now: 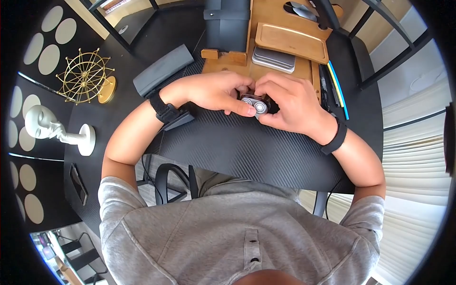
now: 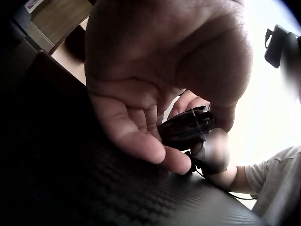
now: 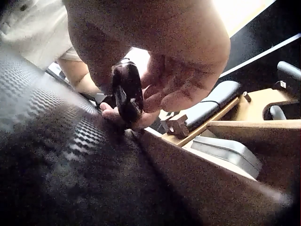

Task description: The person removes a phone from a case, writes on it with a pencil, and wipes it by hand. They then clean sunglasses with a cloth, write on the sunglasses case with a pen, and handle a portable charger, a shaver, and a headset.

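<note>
Between both hands, above the front of the black desk [image 1: 247, 147], is a small electric shaver [image 1: 259, 107] with round silver heads facing up in the head view. Its glossy dark body [image 2: 181, 129] shows in both wrist views. My left hand [image 1: 216, 91] holds it from the left, thumb at the edge of the heads and fingers partly curled. On the other side my right hand [image 1: 295, 103] grips the shaver with bent fingers and thumb. In the right wrist view the dark shaver [image 3: 127, 92] stands on edge between thumb and fingers.
A wooden organizer [image 1: 285, 35] with a raised tray stands behind the hands, with pens [image 1: 338, 90] on its right. A long dark grey case [image 1: 164, 70] lies near the left forearm. Farther left are a gold wheel ornament [image 1: 84, 73], a white figurine [image 1: 85, 138] and a phone [image 1: 78, 184].
</note>
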`<state>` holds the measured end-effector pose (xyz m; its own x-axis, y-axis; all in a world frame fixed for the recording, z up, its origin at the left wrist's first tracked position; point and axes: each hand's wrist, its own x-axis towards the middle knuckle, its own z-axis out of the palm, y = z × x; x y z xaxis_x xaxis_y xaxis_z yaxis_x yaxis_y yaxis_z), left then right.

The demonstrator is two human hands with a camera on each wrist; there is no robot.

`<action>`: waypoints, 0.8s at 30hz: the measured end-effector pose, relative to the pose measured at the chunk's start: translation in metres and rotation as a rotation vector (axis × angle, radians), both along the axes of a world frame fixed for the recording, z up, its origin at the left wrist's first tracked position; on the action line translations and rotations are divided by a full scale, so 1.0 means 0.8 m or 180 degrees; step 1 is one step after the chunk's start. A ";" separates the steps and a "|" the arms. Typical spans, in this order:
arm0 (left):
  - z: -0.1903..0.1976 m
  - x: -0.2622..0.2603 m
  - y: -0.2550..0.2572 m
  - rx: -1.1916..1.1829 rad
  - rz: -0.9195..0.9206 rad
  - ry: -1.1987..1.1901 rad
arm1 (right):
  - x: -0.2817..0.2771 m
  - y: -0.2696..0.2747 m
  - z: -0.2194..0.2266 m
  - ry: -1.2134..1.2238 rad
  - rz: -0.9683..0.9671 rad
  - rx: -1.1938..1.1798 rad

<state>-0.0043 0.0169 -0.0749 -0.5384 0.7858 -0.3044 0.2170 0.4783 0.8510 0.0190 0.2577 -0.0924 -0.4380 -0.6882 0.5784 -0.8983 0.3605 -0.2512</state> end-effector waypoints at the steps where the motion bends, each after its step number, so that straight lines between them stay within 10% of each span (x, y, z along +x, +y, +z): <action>1: -0.005 -0.001 -0.001 0.0074 -0.0021 0.0092 | 0.000 0.000 -0.001 0.0005 0.0003 -0.0001; 24: 0.010 0.012 0.005 -0.0094 0.0042 0.0590 | 0.003 -0.005 -0.002 0.0364 0.0308 0.0214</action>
